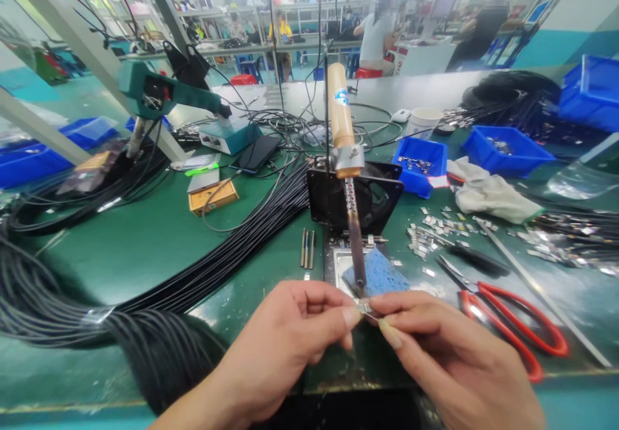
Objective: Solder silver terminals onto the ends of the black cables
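Black cables (145, 288) sweep in a thick bundle from the left edge of the green bench (159, 236) toward the centre, and some of them pass just left of my hands. I judge that a loose strand could snag my left wrist and jerk the work.

My left hand (285, 346) has thumb and forefinger pressed together on a small metal piece (366, 307). My right hand (435, 352) pinches the same piece from the other side. The piece sits at bench centre, just below the tip of the fixed soldering iron (351, 211) and in front of the blue sponge (382, 275).

Risk, as I read it: the fingertips lie very near the iron's tip, so a small slip could burn skin or knock the piece out of the pinch. It is too small for me to tell its shape.

Red scissors (507, 320) lie open to the right, blades toward my right hand, so a careless reach could catch them. Small metal parts (435, 230) lie loose beyond them and could scatter if swept.

Containers: a blue tray (29, 162) at far left, contents unclear; a small blue bin (420, 162) right of the iron, holding a few small metal bits; a white cup (423, 120) behind it, contents hidden; a larger blue bin (507, 149) with more small parts; and another blue bin (592, 91) at far right, contents hidden.
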A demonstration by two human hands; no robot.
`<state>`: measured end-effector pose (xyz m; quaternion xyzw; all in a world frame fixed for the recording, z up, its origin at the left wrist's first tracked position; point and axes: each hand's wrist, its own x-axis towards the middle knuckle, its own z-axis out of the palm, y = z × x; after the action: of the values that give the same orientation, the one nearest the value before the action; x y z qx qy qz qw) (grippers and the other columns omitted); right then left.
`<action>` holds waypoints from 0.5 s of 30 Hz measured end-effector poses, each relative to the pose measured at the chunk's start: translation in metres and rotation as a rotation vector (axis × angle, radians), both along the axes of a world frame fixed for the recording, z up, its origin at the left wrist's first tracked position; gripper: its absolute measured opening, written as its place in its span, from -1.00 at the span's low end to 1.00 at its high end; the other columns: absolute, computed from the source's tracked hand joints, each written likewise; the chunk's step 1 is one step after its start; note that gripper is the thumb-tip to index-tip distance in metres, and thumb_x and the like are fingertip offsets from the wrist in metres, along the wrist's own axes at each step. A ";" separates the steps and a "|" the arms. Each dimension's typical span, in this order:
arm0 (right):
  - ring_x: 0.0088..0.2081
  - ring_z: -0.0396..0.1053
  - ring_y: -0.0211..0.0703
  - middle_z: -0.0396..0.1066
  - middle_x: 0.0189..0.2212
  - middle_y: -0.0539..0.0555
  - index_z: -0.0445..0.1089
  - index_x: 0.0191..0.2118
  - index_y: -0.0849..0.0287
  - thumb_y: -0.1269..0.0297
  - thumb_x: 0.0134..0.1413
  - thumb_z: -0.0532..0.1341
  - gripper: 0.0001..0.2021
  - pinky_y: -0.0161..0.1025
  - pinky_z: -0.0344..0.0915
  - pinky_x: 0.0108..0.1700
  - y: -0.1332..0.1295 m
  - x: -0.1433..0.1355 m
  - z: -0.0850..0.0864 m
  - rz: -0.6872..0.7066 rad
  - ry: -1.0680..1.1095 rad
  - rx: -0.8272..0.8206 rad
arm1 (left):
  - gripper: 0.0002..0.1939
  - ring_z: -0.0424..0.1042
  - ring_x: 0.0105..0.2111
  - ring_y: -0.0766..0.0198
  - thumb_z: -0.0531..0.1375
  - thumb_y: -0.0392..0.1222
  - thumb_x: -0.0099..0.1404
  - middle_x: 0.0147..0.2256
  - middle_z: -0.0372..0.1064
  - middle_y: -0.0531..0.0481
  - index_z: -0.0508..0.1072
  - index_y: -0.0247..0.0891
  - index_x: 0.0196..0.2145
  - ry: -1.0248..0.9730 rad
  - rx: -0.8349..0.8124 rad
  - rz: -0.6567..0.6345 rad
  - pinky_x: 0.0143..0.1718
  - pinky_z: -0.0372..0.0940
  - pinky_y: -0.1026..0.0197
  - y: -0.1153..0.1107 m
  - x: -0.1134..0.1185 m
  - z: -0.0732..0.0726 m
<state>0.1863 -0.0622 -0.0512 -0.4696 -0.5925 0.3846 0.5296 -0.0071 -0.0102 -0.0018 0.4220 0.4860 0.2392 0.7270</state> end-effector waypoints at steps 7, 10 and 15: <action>-0.16 0.62 -0.20 0.59 -0.10 0.01 0.52 -0.22 0.00 0.42 0.23 0.30 -0.87 -0.41 0.56 -0.19 -0.002 0.000 0.000 -0.001 -0.014 -0.011 | -0.74 -0.03 -0.60 0.46 0.37 -0.06 0.25 -0.53 0.35 0.07 0.58 -0.35 -0.36 0.005 0.015 -0.002 -0.59 -0.23 0.26 0.001 -0.001 -0.002; -0.19 0.63 -0.20 0.60 -0.12 0.03 0.53 -0.25 0.02 0.40 0.23 0.31 -0.90 -0.43 0.56 -0.23 -0.002 -0.002 0.001 -0.030 -0.007 -0.008 | -0.76 -0.05 -0.60 0.47 0.36 -0.08 0.27 -0.53 0.34 0.07 0.57 -0.35 -0.35 0.006 0.015 0.000 -0.59 -0.24 0.26 0.002 0.000 -0.002; -0.18 0.63 -0.15 0.61 -0.14 0.06 0.57 -0.28 0.04 0.38 0.21 0.32 -0.91 -0.36 0.58 -0.18 0.001 -0.006 0.006 -0.072 0.043 -0.037 | -0.79 -0.04 -0.61 0.48 0.35 -0.12 0.29 -0.51 0.36 0.06 0.56 -0.36 -0.38 0.001 0.019 0.001 -0.60 -0.24 0.27 0.007 0.001 0.001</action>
<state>0.1800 -0.0610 -0.0455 -0.4919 -0.5565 0.3862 0.5471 -0.0060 -0.0035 -0.0004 0.4290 0.4840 0.2440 0.7226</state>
